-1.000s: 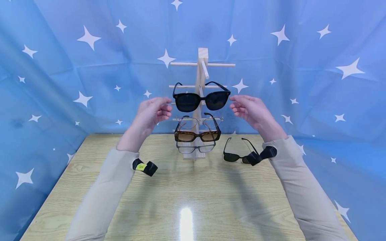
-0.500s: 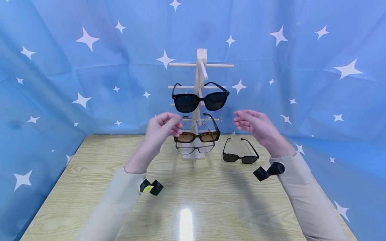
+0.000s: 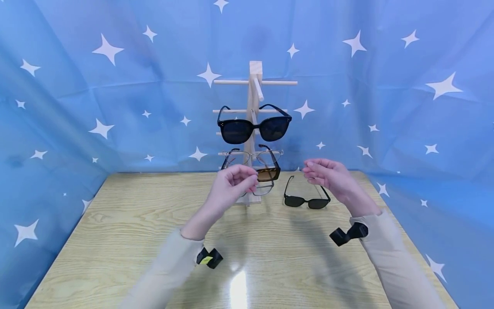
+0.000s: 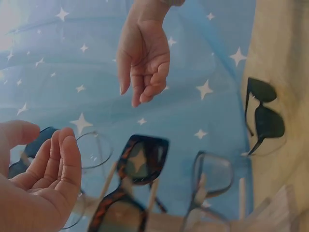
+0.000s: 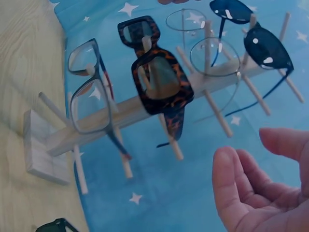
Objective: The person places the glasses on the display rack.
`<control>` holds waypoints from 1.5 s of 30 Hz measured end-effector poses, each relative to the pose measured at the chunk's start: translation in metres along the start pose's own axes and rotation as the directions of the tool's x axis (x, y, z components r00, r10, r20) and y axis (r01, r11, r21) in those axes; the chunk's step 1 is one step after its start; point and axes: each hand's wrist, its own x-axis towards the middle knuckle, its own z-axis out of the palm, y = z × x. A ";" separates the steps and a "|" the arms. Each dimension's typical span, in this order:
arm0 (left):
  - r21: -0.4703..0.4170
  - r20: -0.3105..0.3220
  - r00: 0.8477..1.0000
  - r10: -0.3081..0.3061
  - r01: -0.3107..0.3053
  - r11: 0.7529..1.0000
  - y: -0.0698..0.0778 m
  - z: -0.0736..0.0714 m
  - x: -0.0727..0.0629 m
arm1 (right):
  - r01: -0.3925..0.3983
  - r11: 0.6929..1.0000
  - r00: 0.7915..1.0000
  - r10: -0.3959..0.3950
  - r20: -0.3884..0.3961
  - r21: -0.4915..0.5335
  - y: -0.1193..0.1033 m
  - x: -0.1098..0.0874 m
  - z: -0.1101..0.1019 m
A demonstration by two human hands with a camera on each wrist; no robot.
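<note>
My left hand (image 3: 234, 183) hangs in front of the wooden glasses rack (image 3: 254, 94), fingers loosely bent and holding nothing. It covers part of the tortoiseshell sunglasses (image 3: 269, 174) and the grey-framed clear glasses (image 5: 95, 76) in the head view. To the right of the rack, my right hand (image 3: 329, 178) is also without anything in its loosely curled fingers. Its fingers overlap the temple of the black sunglasses (image 3: 317, 203) lying on the table. Higher on the rack sit large black sunglasses (image 3: 236, 131), with thin wire-rimmed glasses (image 5: 216, 37) below them.
The top pegs (image 3: 278, 83) of the rack bear no glasses. A light wood-grain table (image 3: 115, 223) carries the rack near its back edge. Behind it hangs a blue cloth (image 3: 154, 103) with white stars.
Both hands have come down from beside the large black sunglasses on the rack. The left one has also moved right, across the lower glasses; the right one has drifted slightly right.
</note>
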 end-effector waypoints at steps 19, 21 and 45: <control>-0.055 0.099 0.986 -0.138 0.143 0.988 -0.053 0.062 -0.005 | -0.042 0.999 0.997 0.042 -0.063 0.006 0.033 -0.017 -0.030; -0.034 0.097 0.986 -0.135 0.139 0.990 -0.063 0.067 -0.004 | -0.046 0.998 0.996 0.048 -0.071 0.030 0.036 -0.017 -0.033; 0.159 -0.267 0.936 -0.231 0.279 0.947 -0.163 0.113 0.035 | -0.075 0.995 0.964 0.091 -0.249 0.073 0.088 -0.014 -0.079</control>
